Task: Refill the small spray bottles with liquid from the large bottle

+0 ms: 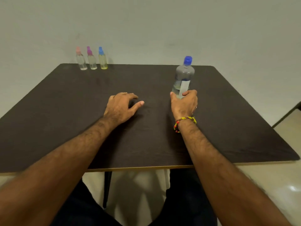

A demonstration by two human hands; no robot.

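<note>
The table [65, 111] is dark brown, almost black, with a thin tan edge along its near side. Three small spray bottles are clear-bodied: the pink-capped bottle [81, 60] holds colourless liquid, the purple-capped bottle [91, 60] looks colourless too, and the blue-capped bottle [102, 60] has a pale yellow tint. The large bottle [184, 77] is clear with a bright blue cap and a white label. A braided wristband [184, 121] mixes yellow, red and dark strands. The wall [162, 22] is plain pale grey-green; the floor [285, 185] is glossy cream.
</note>
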